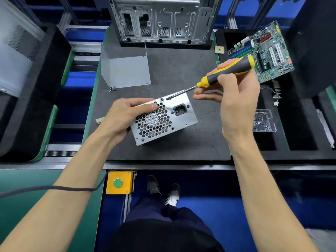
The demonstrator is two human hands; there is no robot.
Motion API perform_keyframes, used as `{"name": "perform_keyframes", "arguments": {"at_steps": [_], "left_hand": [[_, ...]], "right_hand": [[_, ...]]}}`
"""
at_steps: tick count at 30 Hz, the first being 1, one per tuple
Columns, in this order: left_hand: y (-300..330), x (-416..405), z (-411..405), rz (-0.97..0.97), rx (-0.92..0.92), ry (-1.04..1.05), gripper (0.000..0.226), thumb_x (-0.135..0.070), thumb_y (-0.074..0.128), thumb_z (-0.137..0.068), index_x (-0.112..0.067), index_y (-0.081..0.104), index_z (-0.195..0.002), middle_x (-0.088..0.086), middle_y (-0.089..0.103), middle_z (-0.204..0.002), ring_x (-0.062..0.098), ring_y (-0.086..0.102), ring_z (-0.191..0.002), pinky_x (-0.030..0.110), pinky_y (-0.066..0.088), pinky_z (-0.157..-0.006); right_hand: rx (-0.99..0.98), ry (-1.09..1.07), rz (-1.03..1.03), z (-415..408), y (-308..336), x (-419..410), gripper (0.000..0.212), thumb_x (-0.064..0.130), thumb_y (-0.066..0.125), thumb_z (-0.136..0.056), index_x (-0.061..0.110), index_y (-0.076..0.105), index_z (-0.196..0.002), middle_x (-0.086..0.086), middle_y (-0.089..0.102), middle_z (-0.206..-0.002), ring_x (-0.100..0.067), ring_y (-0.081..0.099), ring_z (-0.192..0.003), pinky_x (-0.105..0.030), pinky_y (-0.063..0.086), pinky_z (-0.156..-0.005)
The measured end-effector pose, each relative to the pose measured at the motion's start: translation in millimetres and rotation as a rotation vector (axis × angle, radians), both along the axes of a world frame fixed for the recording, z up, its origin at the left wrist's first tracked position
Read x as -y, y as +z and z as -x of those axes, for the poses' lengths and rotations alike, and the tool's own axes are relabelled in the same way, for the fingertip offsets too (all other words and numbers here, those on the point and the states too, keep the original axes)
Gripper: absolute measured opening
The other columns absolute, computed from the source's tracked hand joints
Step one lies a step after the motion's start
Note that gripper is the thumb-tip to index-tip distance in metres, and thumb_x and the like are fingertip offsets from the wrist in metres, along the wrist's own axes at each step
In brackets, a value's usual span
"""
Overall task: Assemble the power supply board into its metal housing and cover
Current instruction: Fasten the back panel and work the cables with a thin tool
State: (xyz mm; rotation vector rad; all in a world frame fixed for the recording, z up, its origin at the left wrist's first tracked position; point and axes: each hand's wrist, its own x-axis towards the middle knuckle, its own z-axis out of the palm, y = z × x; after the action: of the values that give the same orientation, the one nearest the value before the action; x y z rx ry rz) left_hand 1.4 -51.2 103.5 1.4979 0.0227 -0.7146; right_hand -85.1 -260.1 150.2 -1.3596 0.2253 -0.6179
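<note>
- Left hand [125, 113] w/ a firm grip on the PSU [164, 120], thumb across the honeycomb grille, box tilted up off the dark table [181, 142].
- Bent metal cover [127, 71] sits behind it, apart, w/ a few loose screws [112, 89] at its front corner.
- PC case [160, 20] upright at the back.
- Right hand [234, 95] curled round the screwdriver [225, 71]; tip carries a screw right at the PSU's top edge, next to a hole.
- Motherboard [263, 51] far right, tilted.
</note>
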Motion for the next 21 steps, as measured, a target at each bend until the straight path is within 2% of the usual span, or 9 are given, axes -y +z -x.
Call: {"name": "perform_keyframes", "arguments": {"at_steps": [3, 6, 11, 14, 21], "left_hand": [[-1, -1, -1, 0.000, -0.004, -0.009, 0.025, -0.020, 0.082, -0.075, -0.017, 0.082, -0.100, 0.011, 0.078, -0.101, 0.020, 0.076, -0.092, 0.025, 0.059, -0.076], [-1, -1, -2, 0.009, -0.015, -0.017, 0.027, -0.020, 0.082, -0.075, -0.016, 0.081, -0.101, 0.011, 0.078, -0.101, 0.021, 0.076, -0.092, 0.025, 0.059, -0.076], [-2, -2, -3, 0.015, -0.014, -0.026, 0.024, -0.019, 0.082, -0.077, -0.018, 0.082, -0.101, 0.011, 0.078, -0.101, 0.021, 0.076, -0.091, 0.024, 0.059, -0.075], [-2, -2, -3, 0.029, -0.016, -0.031, 0.025, -0.020, 0.082, -0.076, -0.018, 0.082, -0.100, 0.011, 0.078, -0.100, 0.021, 0.076, -0.090, 0.024, 0.059, -0.075], [-5, -3, -4, 0.044, -0.001, -0.037, 0.021, -0.017, 0.082, -0.078, -0.018, 0.082, -0.099, 0.011, 0.079, -0.100, 0.020, 0.076, -0.089, 0.023, 0.059, -0.074]], "right_hand": [[-0.004, 0.009, 0.014, -2, -1, -3, 0.013, 0.006, 0.049, -0.088, 0.004, 0.052, -0.100, -0.008, 0.066, -0.077, -0.037, 0.068, -0.064, -0.044, 0.062, -0.061], [-0.008, 0.017, 0.032, -4, -1, -6, 0.010, 0.002, 0.047, -0.090, 0.006, 0.052, -0.098, -0.009, 0.066, -0.078, -0.038, 0.069, -0.065, -0.042, 0.061, -0.061], [-0.007, 0.035, 0.092, -7, 3, -11, 0.011, 0.011, 0.052, -0.085, 0.013, 0.052, -0.095, -0.019, 0.063, -0.085, -0.037, 0.069, -0.067, -0.044, 0.062, -0.061], [-0.012, 0.054, 0.139, -9, 1, -12, 0.010, 0.011, 0.051, -0.086, 0.016, 0.053, -0.095, -0.014, 0.064, -0.083, -0.040, 0.068, -0.069, -0.045, 0.061, -0.063], [-0.001, 0.089, 0.267, -13, -4, -12, 0.012, 0.008, 0.052, -0.091, 0.018, 0.052, -0.097, 0.000, 0.066, -0.081, -0.033, 0.071, -0.070, -0.051, 0.063, -0.064]]}}
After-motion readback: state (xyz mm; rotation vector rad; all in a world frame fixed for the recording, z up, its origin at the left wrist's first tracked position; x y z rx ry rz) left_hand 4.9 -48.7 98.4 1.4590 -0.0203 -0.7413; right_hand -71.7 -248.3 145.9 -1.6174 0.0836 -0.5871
